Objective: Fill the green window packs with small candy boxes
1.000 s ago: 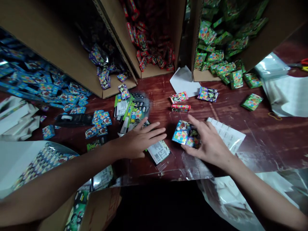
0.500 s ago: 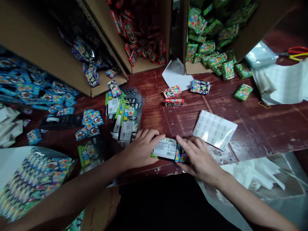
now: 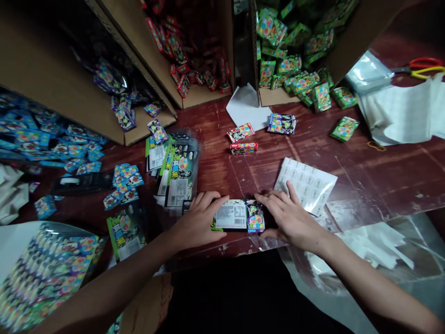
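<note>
A flat black and green printed packet with a white label and barcode lies on the table before me. At its right end sits a small purple box with cartoon print. My left hand is closed on the packet's left end, thumb along the upper edge and fingers partly hidden. My right hand curves around the right end of the purple box, fingertips at its top corner and thumb near its lower corner. Left of my left hand is a fanned stack of similar black and green packets.
Open cartons hold red boxes, green boxes and purple packs. Blue packs lie at left. Two red boxes and a purple pack lie ahead. A sticker sheet is by my right hand; scissors lie far right.
My right hand has shifted slightly outward and its fingers have loosened, so more of the purple box shows. The left hand keeps its hold. The whole view has shifted a little.
</note>
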Demonstrator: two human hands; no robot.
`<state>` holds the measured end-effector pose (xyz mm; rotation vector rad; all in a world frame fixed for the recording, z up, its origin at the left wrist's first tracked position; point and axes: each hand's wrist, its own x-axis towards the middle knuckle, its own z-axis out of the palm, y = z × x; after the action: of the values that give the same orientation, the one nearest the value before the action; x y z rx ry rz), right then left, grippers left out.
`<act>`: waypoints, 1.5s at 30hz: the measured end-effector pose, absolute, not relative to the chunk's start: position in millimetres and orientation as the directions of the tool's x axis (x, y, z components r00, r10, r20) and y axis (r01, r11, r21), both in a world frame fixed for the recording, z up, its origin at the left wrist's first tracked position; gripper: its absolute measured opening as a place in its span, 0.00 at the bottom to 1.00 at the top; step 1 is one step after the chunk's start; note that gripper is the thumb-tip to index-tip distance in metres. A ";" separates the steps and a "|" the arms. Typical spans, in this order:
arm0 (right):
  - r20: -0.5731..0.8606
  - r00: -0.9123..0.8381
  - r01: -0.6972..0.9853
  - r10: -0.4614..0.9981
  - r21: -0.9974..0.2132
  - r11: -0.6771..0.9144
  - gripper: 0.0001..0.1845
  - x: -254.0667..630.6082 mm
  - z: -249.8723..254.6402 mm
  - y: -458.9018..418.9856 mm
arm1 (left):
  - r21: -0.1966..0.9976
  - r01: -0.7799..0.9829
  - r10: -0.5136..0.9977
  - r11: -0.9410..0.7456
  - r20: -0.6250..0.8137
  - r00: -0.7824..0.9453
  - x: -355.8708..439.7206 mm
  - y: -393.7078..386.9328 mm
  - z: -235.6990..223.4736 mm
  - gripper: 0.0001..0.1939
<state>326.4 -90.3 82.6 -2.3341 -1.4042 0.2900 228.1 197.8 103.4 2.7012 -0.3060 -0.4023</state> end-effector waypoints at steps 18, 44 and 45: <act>0.072 0.451 0.731 0.890 -0.602 -0.322 0.43 335.5 86.5 -83.4 | 0.451 -0.122 -0.220 -0.884 -0.172 0.960 236.6 192.8 110.0 0.47; 0.099 0.914 0.405 0.395 -0.312 -0.860 0.43 553.3 107.4 -198.7 | 0.330 -0.012 -0.011 -0.944 0.005 1.000 416.6 186.8 110.4 0.13; 0.119 0.900 0.433 0.419 -0.348 -0.832 0.45 531.1 114.3 -196.2 | 0.370 -0.035 -0.045 -0.928 -0.018 0.999 412.3 188.3 116.4 0.14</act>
<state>531.1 -196.2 114.3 -2.6946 -0.6269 -0.0532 412.3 188.3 116.4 2.7618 -0.0572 -0.0363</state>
